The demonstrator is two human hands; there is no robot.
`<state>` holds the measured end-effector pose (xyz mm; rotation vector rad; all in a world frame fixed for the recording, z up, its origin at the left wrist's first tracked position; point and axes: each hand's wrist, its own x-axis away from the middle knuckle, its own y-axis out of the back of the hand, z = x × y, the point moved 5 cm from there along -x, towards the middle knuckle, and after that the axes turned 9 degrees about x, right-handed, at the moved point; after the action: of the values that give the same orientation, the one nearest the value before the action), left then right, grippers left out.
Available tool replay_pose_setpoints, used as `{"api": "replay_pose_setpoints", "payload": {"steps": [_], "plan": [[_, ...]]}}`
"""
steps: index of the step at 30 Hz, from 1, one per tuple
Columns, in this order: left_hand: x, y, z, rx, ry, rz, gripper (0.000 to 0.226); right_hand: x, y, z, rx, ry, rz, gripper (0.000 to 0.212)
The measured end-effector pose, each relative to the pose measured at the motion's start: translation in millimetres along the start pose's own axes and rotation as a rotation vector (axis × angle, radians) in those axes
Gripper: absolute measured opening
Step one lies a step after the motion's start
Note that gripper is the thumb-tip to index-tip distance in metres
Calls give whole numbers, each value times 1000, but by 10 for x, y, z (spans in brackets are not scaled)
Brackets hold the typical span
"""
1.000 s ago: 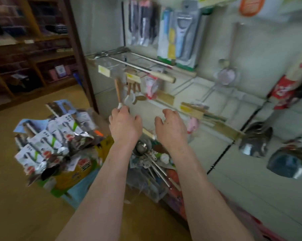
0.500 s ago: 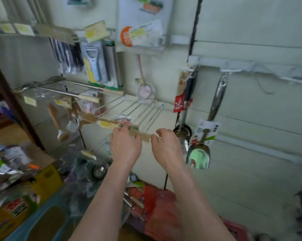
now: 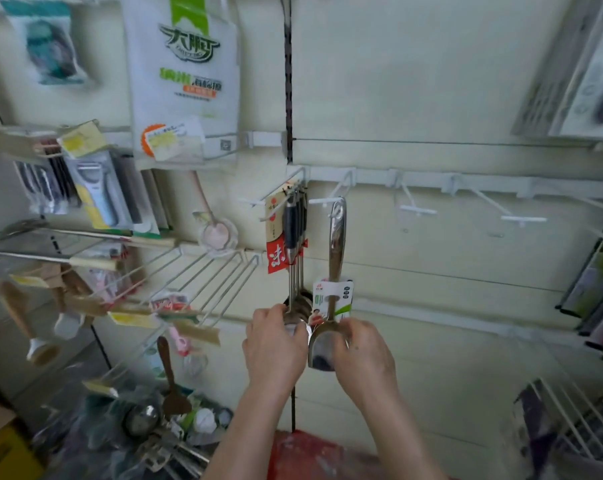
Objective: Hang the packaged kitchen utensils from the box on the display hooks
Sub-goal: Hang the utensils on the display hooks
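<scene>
Several black-handled steel ladles (image 3: 290, 233) with a red label hang from a white wall hook. Beside them on the right hangs a steel spatula (image 3: 335, 258) with a white and green label. My left hand (image 3: 274, 344) curls round the ladle bowls at the bottom. My right hand (image 3: 360, 355) grips the spatula's blade from the right. The box (image 3: 2, 441) shows only as a cardboard and yellow corner at the bottom left.
Bare white hooks (image 3: 416, 207) line the rail to the right. Wire hooks (image 3: 189, 278) with wooden utensils, peelers (image 3: 92, 188) and price tags fill the left. Loose bagged utensils (image 3: 154, 420) lie below. A wire rack (image 3: 567, 420) sits at lower right.
The view swung right and up from the box and wire hooks to the wall rail. Both hands rose from the price-tag hook and took hold of the hanging ladles and spatula.
</scene>
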<state>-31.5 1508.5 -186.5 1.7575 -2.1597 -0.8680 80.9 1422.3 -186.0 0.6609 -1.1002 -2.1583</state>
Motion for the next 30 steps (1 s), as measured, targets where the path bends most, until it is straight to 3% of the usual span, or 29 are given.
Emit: {"api": "replay_pose_setpoints", "payload": {"steps": [9, 16, 21, 30], "plan": [[-382, -294, -271, 51, -58, 65, 37, -402, 110, -150, 48, -46, -57, 35], [-698, -469, -501, 60, -155, 104, 53, -790, 90, -210, -8, -118, -93, 43], [-877, -647, -560, -10, -172, 122, 30, -997, 58, -228, -25, -130, -106, 44], [-978, -622, -672, -43, -309, 186, 30, -1232, -37, -227, -116, -120, -94, 42]]}}
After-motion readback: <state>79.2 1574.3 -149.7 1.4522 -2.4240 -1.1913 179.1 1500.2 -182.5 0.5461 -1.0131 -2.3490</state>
